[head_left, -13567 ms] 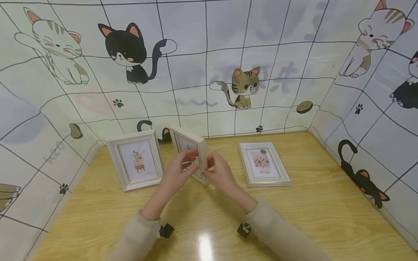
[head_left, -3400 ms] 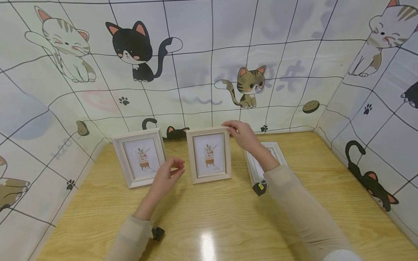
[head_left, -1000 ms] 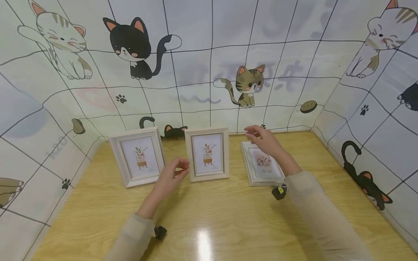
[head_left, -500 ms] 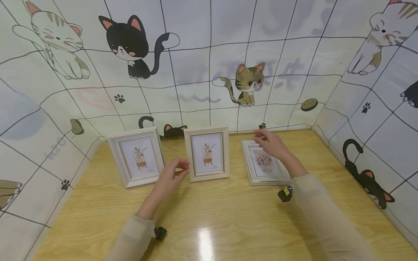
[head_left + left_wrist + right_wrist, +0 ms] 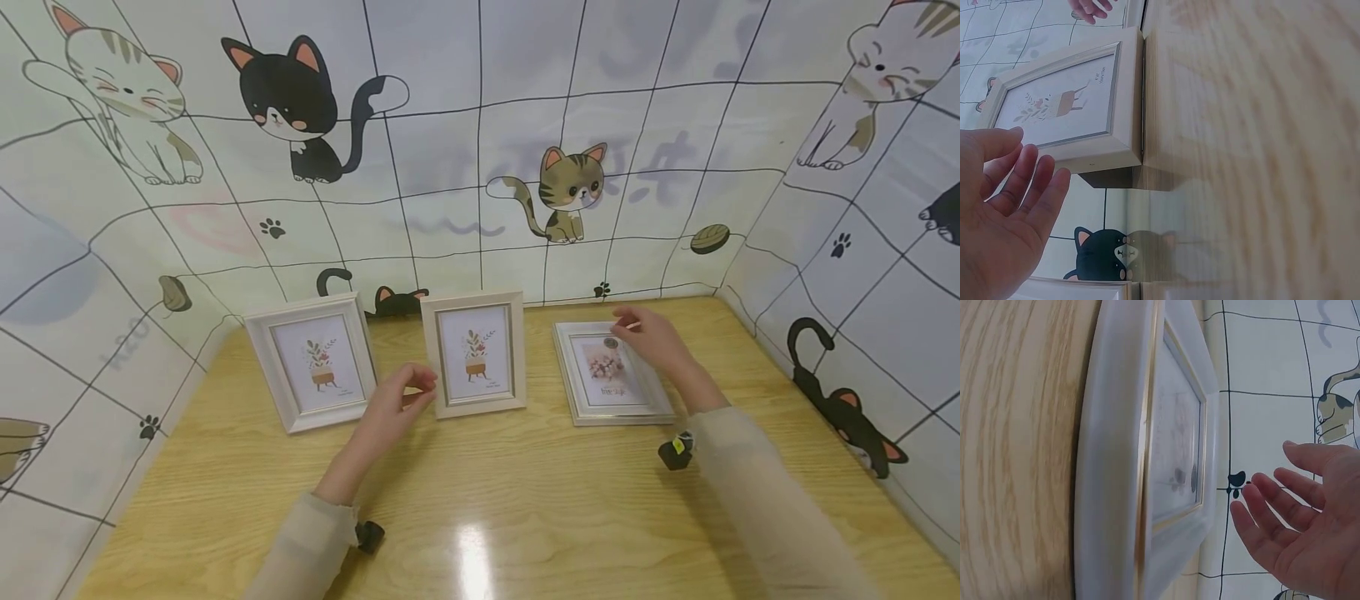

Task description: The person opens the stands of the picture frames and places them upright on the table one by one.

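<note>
Two frames with plant pictures stand upright: a white one (image 5: pixel 258 333) at the left and a cream one (image 5: pixel 517 350) in the middle. A third, white frame (image 5: pixel 566 375) with a flower picture lies flat at the right. My left hand (image 5: pixel 386 408) hovers by the lower left edge of the middle frame, fingers relaxed; in the left wrist view the hand (image 5: pixel 1004 212) holds nothing beside that frame (image 5: pixel 1125 106). My right hand (image 5: pixel 656 342) hangs over the flat frame's upper right corner; in the right wrist view the hand (image 5: pixel 1304 519) is empty, beyond the frame (image 5: pixel 1110 462).
The wooden table (image 5: pixel 450 500) runs up to a wall covering (image 5: pixel 450 83) with cat drawings at the back and both sides. A black wrist device (image 5: pixel 369 537) hangs below the left sleeve, another (image 5: pixel 675 452) below the right one.
The middle frame, earlier held in both hands, now stands released, facing forward. My right hand has moved right from its top corner to over the flat frame. Lately the left hand has barely moved.
</note>
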Tool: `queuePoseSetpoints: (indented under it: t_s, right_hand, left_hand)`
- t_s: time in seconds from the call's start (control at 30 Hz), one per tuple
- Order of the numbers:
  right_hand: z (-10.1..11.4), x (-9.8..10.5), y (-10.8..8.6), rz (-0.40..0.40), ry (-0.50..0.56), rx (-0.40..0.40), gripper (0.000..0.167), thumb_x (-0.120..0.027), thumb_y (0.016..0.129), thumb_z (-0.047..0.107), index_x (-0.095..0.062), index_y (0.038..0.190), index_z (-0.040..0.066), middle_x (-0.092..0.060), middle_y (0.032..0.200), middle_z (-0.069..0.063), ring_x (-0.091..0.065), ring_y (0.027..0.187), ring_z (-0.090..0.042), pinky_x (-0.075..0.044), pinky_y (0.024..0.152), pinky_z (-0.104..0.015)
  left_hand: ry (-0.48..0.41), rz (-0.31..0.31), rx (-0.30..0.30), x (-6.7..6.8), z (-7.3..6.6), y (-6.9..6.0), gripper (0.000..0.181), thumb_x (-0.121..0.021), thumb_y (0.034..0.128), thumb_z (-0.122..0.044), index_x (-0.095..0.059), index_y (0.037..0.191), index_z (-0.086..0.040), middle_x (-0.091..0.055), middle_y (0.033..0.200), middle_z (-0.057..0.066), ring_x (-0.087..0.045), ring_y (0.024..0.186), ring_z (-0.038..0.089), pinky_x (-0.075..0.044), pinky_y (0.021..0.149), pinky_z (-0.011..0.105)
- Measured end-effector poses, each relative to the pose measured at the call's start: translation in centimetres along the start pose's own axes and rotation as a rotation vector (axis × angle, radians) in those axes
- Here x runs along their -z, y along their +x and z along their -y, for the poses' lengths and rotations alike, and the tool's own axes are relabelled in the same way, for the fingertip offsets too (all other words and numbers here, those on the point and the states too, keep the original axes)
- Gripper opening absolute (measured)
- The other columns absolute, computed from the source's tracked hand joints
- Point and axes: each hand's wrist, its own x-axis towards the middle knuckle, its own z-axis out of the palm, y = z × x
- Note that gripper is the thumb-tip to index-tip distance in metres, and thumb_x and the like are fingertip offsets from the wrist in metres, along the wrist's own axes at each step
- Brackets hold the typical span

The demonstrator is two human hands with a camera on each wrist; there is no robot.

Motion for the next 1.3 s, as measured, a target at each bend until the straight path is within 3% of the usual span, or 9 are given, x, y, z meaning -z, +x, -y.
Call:
queuePoseSetpoints:
  t_s: [0.27,0.53,1.3]
  right_hand:
    - [-0.9,1.0,-0.9,0.002,-0.012,-0.094,0.049,-0.054,0.102,0.025,-0.044,0.142,-0.003,-0.056,0.131,-0.027,-0.053,0.124,-0.045,-0.047,0.105,-0.059]
    - [-1.9,1.3,-1.5,0.028,-0.023,-0.121,0.050,-0.056,0.101,0.022,-0.045,0.139,-0.009,-0.055,0.129,-0.032,-0.052,0.120,-0.047,-0.048,0.100,-0.059]
    - [-3.7,1.2,-1.9,0.120,-0.087,-0.199,0.052,-0.055,0.100,0.024,-0.046,0.135,-0.013,-0.053,0.128,-0.034,-0.055,0.113,-0.044,-0.052,0.095,-0.052]
  left_hand:
    - [-0.008,0.004,0.020,0.0,-0.1,-0.1,0.018,-0.064,0.0960,-0.005,-0.060,0.114,-0.003,-0.066,0.107,0.011,-0.064,0.104,0.024,-0.061,0.091,0.033]
    - [-0.015,0.003,0.022,0.0,-0.1,-0.1,0.018,-0.064,0.0960,-0.005,-0.060,0.113,-0.004,-0.066,0.107,0.011,-0.063,0.104,0.025,-0.060,0.092,0.036]
    - [0.006,0.006,-0.001,-0.3,0.1,-0.2,0.018,-0.065,0.0954,-0.005,-0.060,0.113,-0.003,-0.066,0.106,0.010,-0.064,0.102,0.024,-0.061,0.089,0.036]
